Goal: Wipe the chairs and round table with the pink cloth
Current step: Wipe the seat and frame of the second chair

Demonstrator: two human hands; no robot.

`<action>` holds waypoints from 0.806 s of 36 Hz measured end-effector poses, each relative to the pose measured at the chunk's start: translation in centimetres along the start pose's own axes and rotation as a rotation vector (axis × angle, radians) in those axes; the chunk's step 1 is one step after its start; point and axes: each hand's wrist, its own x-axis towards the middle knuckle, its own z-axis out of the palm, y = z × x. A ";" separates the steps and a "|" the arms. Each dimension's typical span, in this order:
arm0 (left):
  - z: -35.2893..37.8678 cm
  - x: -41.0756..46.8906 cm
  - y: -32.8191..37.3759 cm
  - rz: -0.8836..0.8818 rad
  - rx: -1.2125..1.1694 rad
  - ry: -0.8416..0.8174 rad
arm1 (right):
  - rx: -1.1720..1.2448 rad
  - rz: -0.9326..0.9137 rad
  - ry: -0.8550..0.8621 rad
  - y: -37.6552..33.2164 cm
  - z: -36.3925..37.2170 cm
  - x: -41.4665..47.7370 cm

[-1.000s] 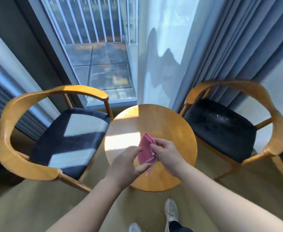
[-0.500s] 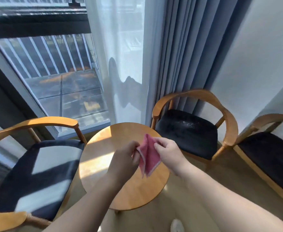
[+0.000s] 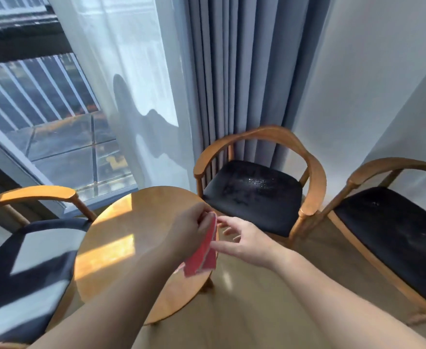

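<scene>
Holding the pink cloth [image 3: 202, 258] by its upper edge, the left hand [image 3: 186, 230] pinches it so that it hangs folded in the air over the near right edge of the round table [image 3: 121, 222]. It does not appear to rest on the tabletop. The right hand [image 3: 249, 244] is just beside the cloth with its fingers spread and straight. Its thumb lies close to the cloth's right edge, and contact cannot be confirmed.

Change noted: half a second ago both hands pinched the cloth between them. The right hand has since let go and the cloth now hangs from the left hand alone. The view has also swung to the right, bringing the right chair [image 3: 393, 235] fully into sight beside the middle chair [image 3: 252, 195], while the left chair [image 3: 30, 260] is now cut off at the frame's left edge.

Assessment: the cloth seems to have been folded and readied, and no wiping stroke is under way on any surface. The middle chair's dark seat shows pale specks, and the right chair's seat shows fainter ones. Judging by the turn of the head, one of these two chairs is the likely next surface. The table and all three chairs are still to be wiped as far as can be judged here
</scene>
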 end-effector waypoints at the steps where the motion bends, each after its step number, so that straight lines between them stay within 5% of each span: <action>1: 0.8 0.5 0.9 -0.004 0.018 -0.004 | 0.009 -0.009 -0.012 0.5 -0.9 -0.3; 11: 4.8 4.8 6.6 0.078 0.136 -0.036 | -0.120 -0.051 0.272 3.9 -8.9 0.8; 17: 5.7 7.6 7.8 0.095 0.190 -0.287 | -0.187 -0.039 0.238 5.5 -14.1 3.2; 29: 6.9 17.1 7.8 0.168 0.271 -0.213 | -0.051 0.031 0.145 7.2 -20.5 10.2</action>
